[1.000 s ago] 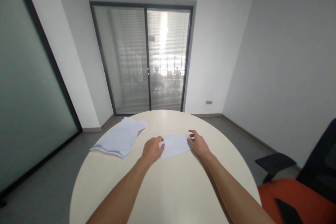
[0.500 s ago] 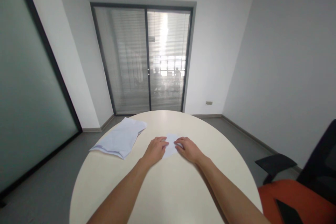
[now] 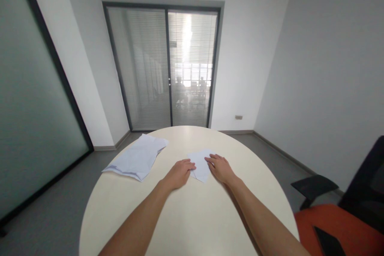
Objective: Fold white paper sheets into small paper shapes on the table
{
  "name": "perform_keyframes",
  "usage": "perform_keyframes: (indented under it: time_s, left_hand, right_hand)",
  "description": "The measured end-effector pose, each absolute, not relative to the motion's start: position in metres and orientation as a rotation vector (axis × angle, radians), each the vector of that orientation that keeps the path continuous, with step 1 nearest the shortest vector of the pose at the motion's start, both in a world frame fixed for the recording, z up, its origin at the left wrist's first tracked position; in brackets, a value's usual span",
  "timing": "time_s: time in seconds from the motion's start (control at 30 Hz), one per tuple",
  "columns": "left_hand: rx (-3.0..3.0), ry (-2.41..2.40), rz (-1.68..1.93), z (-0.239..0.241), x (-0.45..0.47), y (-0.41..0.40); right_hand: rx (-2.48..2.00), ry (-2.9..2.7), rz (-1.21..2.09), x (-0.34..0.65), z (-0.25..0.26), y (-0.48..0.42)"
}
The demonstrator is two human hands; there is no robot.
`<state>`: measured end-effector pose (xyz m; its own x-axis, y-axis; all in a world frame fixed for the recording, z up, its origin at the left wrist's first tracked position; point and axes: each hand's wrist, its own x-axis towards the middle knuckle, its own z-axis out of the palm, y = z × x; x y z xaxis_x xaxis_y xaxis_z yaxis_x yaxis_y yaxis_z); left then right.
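A small folded sheet of white paper lies on the round table between my two hands. Its shape is angular, with a point towards me and a fold line near the lower left. My left hand grips its left edge, fingers over the top; the thumb is mostly hidden. On the opposite side, the fingertips of my right hand rest on the right edge, stretched and slightly apart. Away to the left, untouched, is a loose stack of larger white sheets with creased, uneven edges.
The round cream table carries both forearms. To its right stands an office chair with an orange seat and black armrest. Beyond the table is a glazed door with blinds; a frosted glass panel is at the left.
The small paper has turned and shows a wider, more pointed outline. My right hand has shifted slightly right, its fingers less curled. My left fingers reach a little further over the paper.
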<state>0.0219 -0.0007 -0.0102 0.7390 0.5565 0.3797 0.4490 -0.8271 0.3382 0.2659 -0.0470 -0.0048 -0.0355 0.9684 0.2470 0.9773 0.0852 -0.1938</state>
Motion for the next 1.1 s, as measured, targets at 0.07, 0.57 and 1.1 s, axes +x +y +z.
perform_keyframes:
  time_s: [0.07,0.57,1.1]
  left_hand:
    - [2.728,0.775,0.675,-0.008,0.022,-0.002]
    - [2.800,1.001,0.612,0.000,0.018,-0.008]
    - [2.747,1.005,0.676,0.003,0.021,-0.014]
  right_hand:
    - [-1.953,-2.017,-0.077,0.269,-0.004,-0.046]
    - [-1.290,-2.277,0.253,0.247,0.008,-0.059]
    - [-1.402,-2.254,0.168,0.240,0.017,-0.061]
